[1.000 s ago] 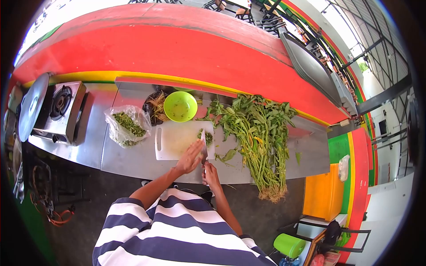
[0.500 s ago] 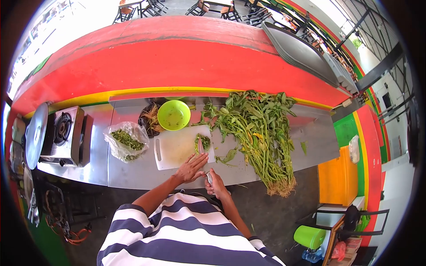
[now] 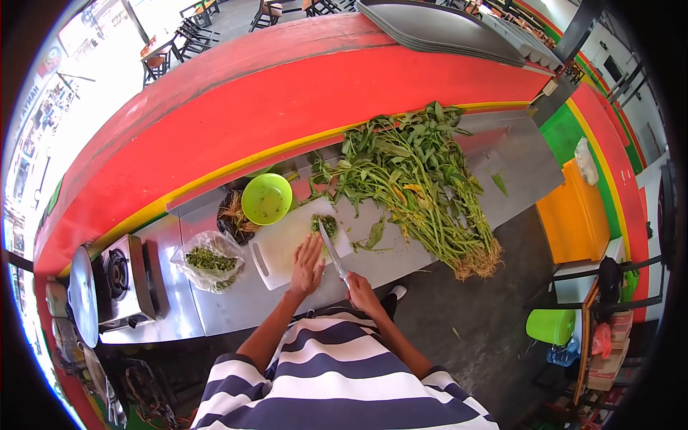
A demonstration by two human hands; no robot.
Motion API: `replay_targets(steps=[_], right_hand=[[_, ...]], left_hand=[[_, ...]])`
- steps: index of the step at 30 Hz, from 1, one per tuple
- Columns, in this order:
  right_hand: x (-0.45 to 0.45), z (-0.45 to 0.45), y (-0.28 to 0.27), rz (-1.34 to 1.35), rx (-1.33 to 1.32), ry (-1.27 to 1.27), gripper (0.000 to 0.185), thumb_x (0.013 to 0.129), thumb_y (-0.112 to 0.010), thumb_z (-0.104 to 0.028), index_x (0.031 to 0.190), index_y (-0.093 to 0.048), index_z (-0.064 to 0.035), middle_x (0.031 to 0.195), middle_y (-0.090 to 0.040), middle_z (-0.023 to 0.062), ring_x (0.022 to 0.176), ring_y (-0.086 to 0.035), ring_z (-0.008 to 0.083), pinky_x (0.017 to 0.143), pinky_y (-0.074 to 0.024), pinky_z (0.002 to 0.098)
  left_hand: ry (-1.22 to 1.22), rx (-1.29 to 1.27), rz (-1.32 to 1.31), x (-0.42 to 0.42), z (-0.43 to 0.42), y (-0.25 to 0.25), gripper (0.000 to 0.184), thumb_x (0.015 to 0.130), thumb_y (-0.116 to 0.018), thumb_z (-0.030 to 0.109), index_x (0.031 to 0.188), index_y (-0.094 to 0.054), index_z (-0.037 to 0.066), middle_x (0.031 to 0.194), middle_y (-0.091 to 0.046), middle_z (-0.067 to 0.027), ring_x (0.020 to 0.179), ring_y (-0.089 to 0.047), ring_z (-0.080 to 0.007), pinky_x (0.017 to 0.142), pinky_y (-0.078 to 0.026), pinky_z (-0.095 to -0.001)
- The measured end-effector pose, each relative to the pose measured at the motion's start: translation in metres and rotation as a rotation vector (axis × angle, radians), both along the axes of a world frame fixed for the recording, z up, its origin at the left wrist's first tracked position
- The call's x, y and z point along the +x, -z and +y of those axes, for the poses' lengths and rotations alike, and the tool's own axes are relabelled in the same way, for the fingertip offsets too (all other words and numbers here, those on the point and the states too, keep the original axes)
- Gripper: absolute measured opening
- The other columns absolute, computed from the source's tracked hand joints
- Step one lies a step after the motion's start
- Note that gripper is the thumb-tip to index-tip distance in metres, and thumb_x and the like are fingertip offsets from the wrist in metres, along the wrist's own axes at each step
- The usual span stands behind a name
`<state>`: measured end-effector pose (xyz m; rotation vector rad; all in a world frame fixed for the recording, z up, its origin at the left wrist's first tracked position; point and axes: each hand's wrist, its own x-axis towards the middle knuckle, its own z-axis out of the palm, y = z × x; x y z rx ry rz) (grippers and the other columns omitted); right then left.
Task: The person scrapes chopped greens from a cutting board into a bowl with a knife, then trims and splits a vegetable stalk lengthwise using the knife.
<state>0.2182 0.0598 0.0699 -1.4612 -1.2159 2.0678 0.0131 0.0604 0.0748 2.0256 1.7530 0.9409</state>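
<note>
My right hand [image 3: 362,294] grips the handle of a kitchen knife [image 3: 332,248], whose blade points away from me over the board. My left hand [image 3: 308,263] lies flat just left of the blade, fingers stretched out and together; whether it touches the blade I cannot tell. Beyond its fingertips, chopped greens [image 3: 324,227] sit in a small heap at the right end of the white cutting board [image 3: 277,259]. A large bunch of leafy stalks [image 3: 419,190] with roots lies to the right. Left of the board stands a clear plastic bag [image 3: 215,278] holding chopped greens.
A green bowl [image 3: 266,199] with bits of leaf stands behind the board, beside a dark bag [image 3: 233,219] of root ends. A gas stove [image 3: 127,278] is at the left. The red wall [image 3: 287,93] borders the steel counter [image 3: 169,298], and grey trays [image 3: 444,32] rest on its ledge.
My left hand has come off the blade to its left side, so more of the knife shows. The camera view has turned, shifting the counter in the picture.
</note>
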Motion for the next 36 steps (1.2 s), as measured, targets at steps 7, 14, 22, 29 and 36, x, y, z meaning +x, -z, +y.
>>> replay_targets(steps=[7, 14, 22, 29, 36], right_hand=[[-0.002, 0.001, -0.024, -0.725, 0.843, -0.223, 0.032, 0.088, -0.068, -0.041, 0.092, -0.071, -0.0092, 0.083, -0.071, 0.0136, 0.077, -0.069, 0.0347, 0.07, -0.0548, 0.0443], [0.002, 0.0, -0.026, -0.726, 0.892, -0.136, 0.031, 0.084, -0.072, -0.039, 0.091, -0.072, -0.0086, 0.082, -0.071, 0.0126, 0.075, -0.069, 0.0335, 0.067, -0.0545, 0.043], [0.014, -0.006, -0.022, -0.665, 0.86, -0.076, 0.035, 0.082, -0.074, -0.042, 0.091, -0.074, -0.0082, 0.082, -0.072, 0.0128, 0.074, -0.069, 0.0328, 0.066, -0.0544, 0.0418], [0.026, -0.007, -0.023, -0.648, 0.855, 0.012, 0.035, 0.081, -0.075, -0.042, 0.089, -0.075, -0.0079, 0.081, -0.072, 0.0123, 0.072, -0.069, 0.0326, 0.066, -0.0543, 0.0412], [0.044, -0.005, -0.015, -0.633, 0.774, 0.097, 0.036, 0.082, -0.075, -0.043, 0.085, -0.073, -0.0063, 0.073, -0.069, 0.0142, 0.065, -0.067, 0.0332, 0.06, -0.0527, 0.0408]], left_hand=[[0.159, -0.082, -0.06, 0.033, -0.027, -0.01, 0.045, 0.101, -0.044, 0.027, 0.14, -0.053, 0.006, 0.149, -0.048, -0.0115, 0.144, -0.036, -0.0274, 0.116, -0.02, -0.0494], [0.186, -0.115, 0.172, 0.03, -0.024, 0.003, 0.043, 0.099, -0.053, 0.034, 0.135, -0.058, 0.01, 0.148, -0.05, -0.0066, 0.143, -0.038, -0.025, 0.117, -0.018, -0.0516], [0.075, -0.177, 0.329, 0.006, -0.005, 0.018, 0.048, 0.099, -0.053, 0.034, 0.143, -0.051, 0.016, 0.155, -0.041, -0.0067, 0.148, -0.029, -0.0283, 0.119, -0.013, -0.0545], [-0.003, -0.16, 0.357, -0.011, 0.022, 0.018, 0.047, 0.102, -0.047, 0.035, 0.145, -0.049, 0.015, 0.156, -0.038, -0.0079, 0.149, -0.024, -0.03, 0.119, -0.011, -0.0558], [-0.27, -0.159, 0.249, -0.007, 0.025, 0.022, 0.06, 0.104, -0.041, 0.039, 0.156, -0.028, 0.013, 0.163, -0.021, -0.0133, 0.151, -0.017, -0.0332, 0.118, -0.008, -0.0567]])
